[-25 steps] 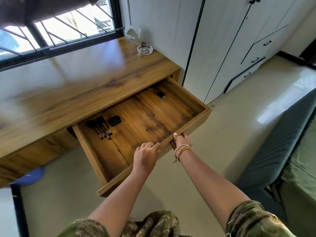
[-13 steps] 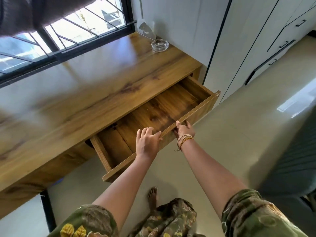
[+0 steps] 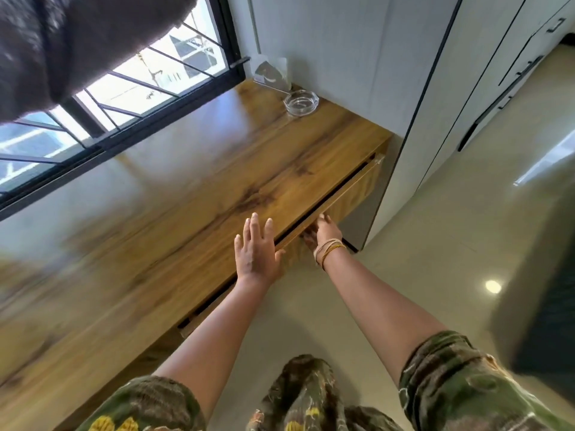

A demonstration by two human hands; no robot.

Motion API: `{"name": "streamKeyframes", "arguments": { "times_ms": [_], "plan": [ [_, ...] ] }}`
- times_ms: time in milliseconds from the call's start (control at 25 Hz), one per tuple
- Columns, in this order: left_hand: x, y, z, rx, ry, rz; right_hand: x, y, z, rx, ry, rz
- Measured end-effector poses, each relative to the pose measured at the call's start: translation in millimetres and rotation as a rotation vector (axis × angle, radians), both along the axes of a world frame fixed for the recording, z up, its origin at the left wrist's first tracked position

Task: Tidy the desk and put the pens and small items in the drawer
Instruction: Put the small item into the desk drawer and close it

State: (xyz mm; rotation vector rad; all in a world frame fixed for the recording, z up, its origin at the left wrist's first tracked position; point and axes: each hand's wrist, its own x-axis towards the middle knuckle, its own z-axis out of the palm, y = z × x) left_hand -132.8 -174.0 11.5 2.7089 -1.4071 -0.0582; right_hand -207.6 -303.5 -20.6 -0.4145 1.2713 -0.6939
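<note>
At the desk's point(image 3: 186, 188) front edge, the drawer point(image 3: 348, 194) sits nearly shut; the left hand point(image 3: 256, 253) is spread flat and empty, while the right hand point(image 3: 325, 231) at 3 o'clock pushes the drawer front, its fingers hidden so grip is unclear; a last push likely remains.

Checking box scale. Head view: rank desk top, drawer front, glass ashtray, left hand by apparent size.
1. Desk top, by far the largest.
2. Drawer front, a long narrow strip.
3. Left hand.
4. Glass ashtray.
The hand sits nearer the camera than the ashtray, so their true order is unsure.
</note>
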Motion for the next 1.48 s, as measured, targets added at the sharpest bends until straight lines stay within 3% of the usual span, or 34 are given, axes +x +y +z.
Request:
{"name": "streamKeyframes", "arguments": {
  "times_ms": [160,400,560,680,800,960,1480],
  "plan": [
    [24,-7,4,0.009,0.008,0.017,21,-8,17,0.039,0.001,0.111],
    [25,-8,4,0.042,-0.014,-0.008,21,-16,27,-0.047,0.183,0.147],
    [22,-11,11,0.044,0.067,0.025,7,-25,37,-0.132,0.333,0.373],
    [22,-16,21,0.062,0.156,0.086,-3,-37,48,-0.287,0.577,0.717],
    [21,-22,30,0.086,0.259,0.137,-6,-47,66,-0.613,0.925,1.092],
    [17,-29,40,0.058,0.257,0.241,3,-54,90,-1.029,1.252,1.359],
    [48,-53,107,-0.194,0.058,0.401,62,-71,145,-1.476,1.073,1.330]
  ]
}}
